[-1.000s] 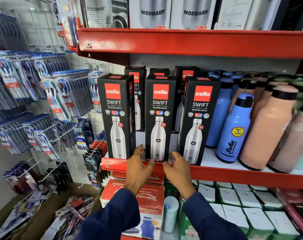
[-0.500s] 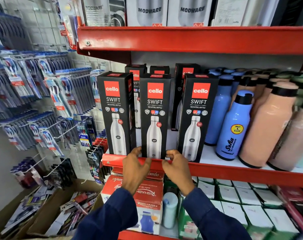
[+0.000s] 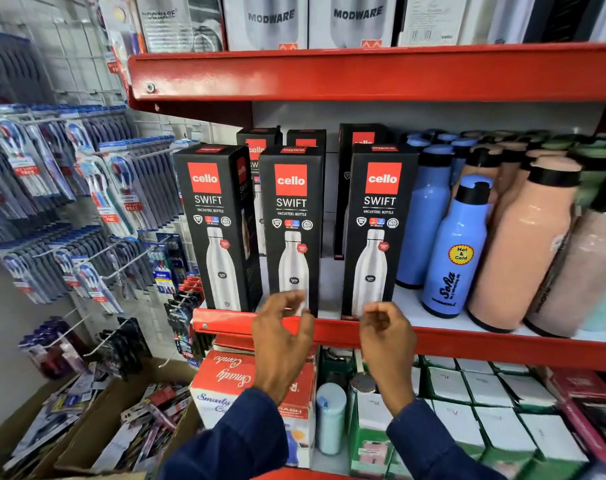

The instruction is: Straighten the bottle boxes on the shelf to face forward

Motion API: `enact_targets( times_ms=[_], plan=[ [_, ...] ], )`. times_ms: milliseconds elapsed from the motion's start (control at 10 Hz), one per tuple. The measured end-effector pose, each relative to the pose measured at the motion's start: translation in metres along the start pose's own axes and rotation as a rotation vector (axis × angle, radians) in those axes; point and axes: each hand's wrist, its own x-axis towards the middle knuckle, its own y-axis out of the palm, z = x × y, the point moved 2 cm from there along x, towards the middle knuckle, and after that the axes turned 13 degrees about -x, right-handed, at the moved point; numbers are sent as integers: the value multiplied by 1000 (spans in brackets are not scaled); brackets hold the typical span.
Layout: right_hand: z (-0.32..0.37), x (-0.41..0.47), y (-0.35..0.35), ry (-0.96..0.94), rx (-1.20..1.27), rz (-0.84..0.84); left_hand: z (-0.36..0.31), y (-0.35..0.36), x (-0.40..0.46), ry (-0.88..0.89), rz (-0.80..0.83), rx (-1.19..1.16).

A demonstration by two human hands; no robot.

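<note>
Three black Cello Swift bottle boxes stand in a front row on the red shelf: the left box, the middle box and the right box. The middle and right boxes face forward; the left one is turned a little, its right side showing. More black boxes stand behind them. My left hand hovers in front of the middle box's base, fingers curled and apart, holding nothing. My right hand hangs just below the right box's base, also free.
Blue bottles and peach bottles fill the shelf to the right. Modware boxes sit on the shelf above. Toothbrush packs hang on hooks at left. Red and white boxes lie on the shelf below.
Both hands have let go of the middle box and drawn back from the shelf edge. The right hand has shifted right, under the right box.
</note>
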Motion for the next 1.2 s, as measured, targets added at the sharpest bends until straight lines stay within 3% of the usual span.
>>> enact_targets(
  times_ms=[100, 200, 300, 600, 1200],
  plan=[
    [-13, 9, -15, 89, 34, -142, -6, 26, -6, -39, 121, -25],
    [-20, 20, -19, 117, -22, -61, -5, 48, -7, -156, 270, -43],
    [-19, 29, -19, 98, -126, 144, -4, 64, -4, -150, 336, 51],
    [-15, 40, -31, 13, -179, 347, -1, 75, 1, -183, 303, 30],
    [-16, 40, -44, 27, -177, 339, -19, 52, -3, -123, 218, 138]
  ],
)
